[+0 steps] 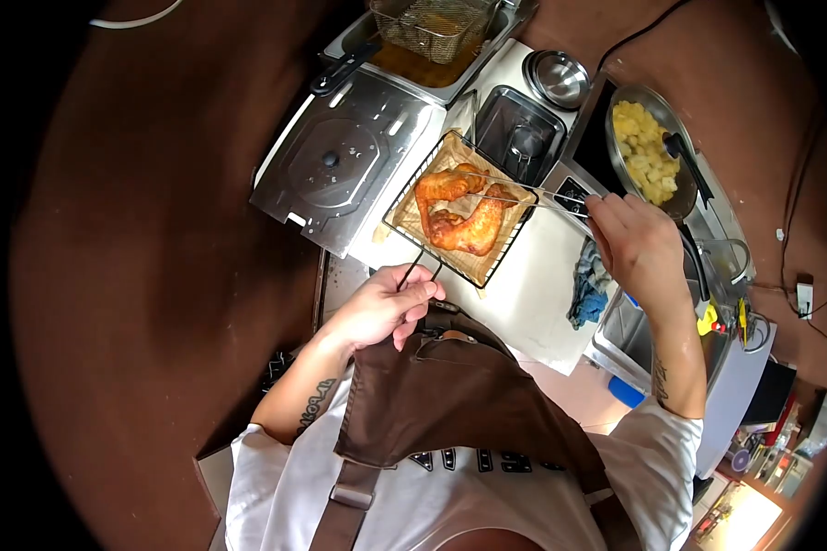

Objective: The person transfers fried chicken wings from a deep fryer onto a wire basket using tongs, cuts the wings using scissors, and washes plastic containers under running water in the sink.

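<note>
My left hand [388, 305] is closed around the black wire handle of a small square basket [510, 242]. Brown paper [480, 266] lines the basket, and golden-brown fried chicken pieces [473, 231] lie on it. Metal tongs [544, 196] are in my right hand [636, 243], held from the right side. Their thin arms reach left over the basket, with the tips at the upper chicken piece. I cannot tell whether the tips grip it or only touch it.
A deep fryer [404, 69] with a wire fry basket [436, 28] stands at the top, beside a metal lid [331, 161]. A dark metal tray [504, 108], stacked bowls [560, 81] and a pan of yellow chunks [645, 151] sit further right. A blue cloth [590, 289] lies near the sink.
</note>
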Demonstrator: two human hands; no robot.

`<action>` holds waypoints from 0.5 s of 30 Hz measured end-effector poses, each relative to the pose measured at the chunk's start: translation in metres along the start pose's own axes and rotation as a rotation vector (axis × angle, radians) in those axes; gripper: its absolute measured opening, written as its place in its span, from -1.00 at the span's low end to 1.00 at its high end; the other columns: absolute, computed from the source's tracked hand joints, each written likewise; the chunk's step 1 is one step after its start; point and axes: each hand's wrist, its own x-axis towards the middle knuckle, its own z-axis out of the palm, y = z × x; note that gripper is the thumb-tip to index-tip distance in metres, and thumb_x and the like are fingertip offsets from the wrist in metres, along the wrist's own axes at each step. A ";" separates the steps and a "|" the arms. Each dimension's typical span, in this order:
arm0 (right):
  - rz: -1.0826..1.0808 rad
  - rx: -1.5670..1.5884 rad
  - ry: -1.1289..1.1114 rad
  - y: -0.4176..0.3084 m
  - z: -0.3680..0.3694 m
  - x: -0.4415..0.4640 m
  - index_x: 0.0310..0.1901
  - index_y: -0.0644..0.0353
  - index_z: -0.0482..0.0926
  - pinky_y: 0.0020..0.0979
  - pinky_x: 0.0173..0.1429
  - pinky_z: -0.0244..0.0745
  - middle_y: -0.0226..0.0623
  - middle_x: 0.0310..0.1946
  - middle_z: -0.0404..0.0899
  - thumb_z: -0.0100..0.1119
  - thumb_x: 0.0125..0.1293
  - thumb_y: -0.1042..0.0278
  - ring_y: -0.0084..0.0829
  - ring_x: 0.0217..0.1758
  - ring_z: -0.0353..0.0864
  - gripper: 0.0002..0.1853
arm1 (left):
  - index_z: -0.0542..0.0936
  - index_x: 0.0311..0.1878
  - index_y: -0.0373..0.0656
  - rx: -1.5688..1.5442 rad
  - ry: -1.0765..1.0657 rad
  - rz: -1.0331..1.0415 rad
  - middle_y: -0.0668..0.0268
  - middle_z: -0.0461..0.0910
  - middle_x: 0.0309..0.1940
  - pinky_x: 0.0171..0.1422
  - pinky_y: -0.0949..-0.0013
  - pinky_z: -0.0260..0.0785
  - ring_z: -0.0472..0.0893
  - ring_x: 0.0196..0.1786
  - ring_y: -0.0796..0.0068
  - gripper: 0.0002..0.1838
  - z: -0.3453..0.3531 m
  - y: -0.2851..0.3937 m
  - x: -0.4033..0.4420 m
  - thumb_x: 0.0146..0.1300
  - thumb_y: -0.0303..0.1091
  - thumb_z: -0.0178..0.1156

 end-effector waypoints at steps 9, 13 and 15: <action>0.216 0.152 0.015 0.011 -0.062 -0.025 -0.07 0.21 0.57 -0.20 -0.24 0.44 -0.16 -0.37 0.51 0.27 0.16 0.45 -0.09 -0.32 0.55 -0.73 | 0.51 -0.13 -0.27 -0.017 0.032 0.065 0.49 0.34 -0.63 -0.68 0.56 0.23 0.30 -0.74 0.70 -0.76 -0.007 0.001 -0.005 0.50 -0.25 0.06; 0.284 0.215 -0.021 0.012 -0.067 -0.038 -0.15 0.24 0.59 -0.23 -0.32 0.38 -0.16 -0.45 0.46 0.25 0.16 0.49 -0.10 -0.43 0.49 -0.80 | 0.52 -0.13 -0.26 -0.052 0.051 0.046 0.50 0.33 -0.62 -0.68 0.56 0.22 0.30 -0.74 0.71 -0.75 -0.009 0.006 -0.007 0.49 -0.23 0.07; 0.255 0.185 -0.007 0.010 -0.063 -0.043 -0.17 0.24 0.60 -0.24 -0.35 0.36 -0.16 -0.48 0.45 0.24 0.16 0.51 -0.11 -0.46 0.46 -0.82 | 0.52 -0.13 -0.26 -0.063 0.061 0.028 0.50 0.32 -0.62 -0.69 0.56 0.21 0.30 -0.74 0.71 -0.75 -0.011 0.007 -0.009 0.49 -0.22 0.07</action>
